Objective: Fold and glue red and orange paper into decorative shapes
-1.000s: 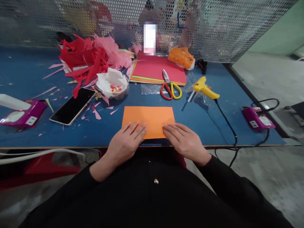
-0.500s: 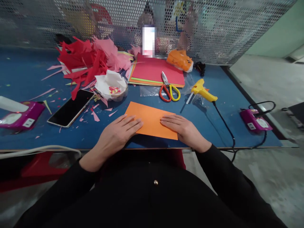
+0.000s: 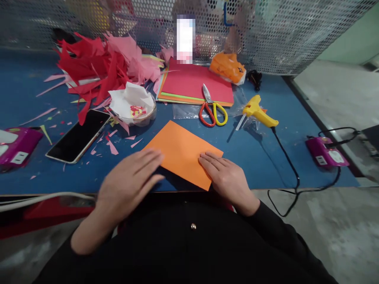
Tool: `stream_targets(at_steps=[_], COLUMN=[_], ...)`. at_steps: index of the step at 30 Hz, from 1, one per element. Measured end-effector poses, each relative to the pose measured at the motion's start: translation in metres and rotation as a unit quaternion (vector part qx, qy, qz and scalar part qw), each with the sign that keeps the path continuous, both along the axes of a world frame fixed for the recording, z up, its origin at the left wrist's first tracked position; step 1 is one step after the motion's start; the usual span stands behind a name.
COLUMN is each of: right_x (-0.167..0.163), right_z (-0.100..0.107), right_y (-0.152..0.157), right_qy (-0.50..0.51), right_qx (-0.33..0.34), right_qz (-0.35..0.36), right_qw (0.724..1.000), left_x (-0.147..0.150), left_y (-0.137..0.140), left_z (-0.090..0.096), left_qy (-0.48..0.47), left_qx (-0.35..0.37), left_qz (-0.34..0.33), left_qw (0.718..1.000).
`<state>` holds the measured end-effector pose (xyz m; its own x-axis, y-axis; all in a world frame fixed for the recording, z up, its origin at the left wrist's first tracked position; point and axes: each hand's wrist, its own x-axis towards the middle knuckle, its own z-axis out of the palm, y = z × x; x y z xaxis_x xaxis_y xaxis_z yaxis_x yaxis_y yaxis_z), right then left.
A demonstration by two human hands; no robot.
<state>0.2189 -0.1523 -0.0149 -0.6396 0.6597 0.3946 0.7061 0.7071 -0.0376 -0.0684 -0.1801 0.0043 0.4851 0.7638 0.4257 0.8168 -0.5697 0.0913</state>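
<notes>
An orange sheet of paper (image 3: 182,152) lies turned at an angle near the front edge of the blue table, one corner toward my body. My right hand (image 3: 226,177) rests on its right side, fingers stretched out flat. Over the left corner is my left hand (image 3: 130,181), fingers extended and thumb apart; whether it touches the paper I cannot tell. Beyond the paper lie scissors (image 3: 212,110) with one red and one yellow handle, blades spread slightly. To their right is a yellow hot glue gun (image 3: 259,111) with its cord.
Behind the scissors is a stack of coloured paper (image 3: 195,83), beside an orange packet (image 3: 227,68). Left of it stand a paper-lined bowl (image 3: 148,114), a heap of red and pink scraps (image 3: 94,67) and a phone (image 3: 78,136). Purple power sockets (image 3: 327,152) sit at the right, with another at far left.
The orange paper has turned clockwise, its near right corner now closer to me. My left hand has drawn back left and nearer, its thumb spreading; my right hand has moved slightly nearer. The view has shifted.
</notes>
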Motion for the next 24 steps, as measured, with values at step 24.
stream_targets(at_steps=[24], right_x=[0.018], right_z=[0.003], right_y=[0.027], right_qy=[0.184], right_qx=[-0.18], right_qz=[-0.133], right_qw=[0.957], left_x=[0.065], left_y=[0.058], left_z=[0.026], left_qy=[-0.102], left_qx=[-0.262], left_qz=[0.176], left_qw=[0.944])
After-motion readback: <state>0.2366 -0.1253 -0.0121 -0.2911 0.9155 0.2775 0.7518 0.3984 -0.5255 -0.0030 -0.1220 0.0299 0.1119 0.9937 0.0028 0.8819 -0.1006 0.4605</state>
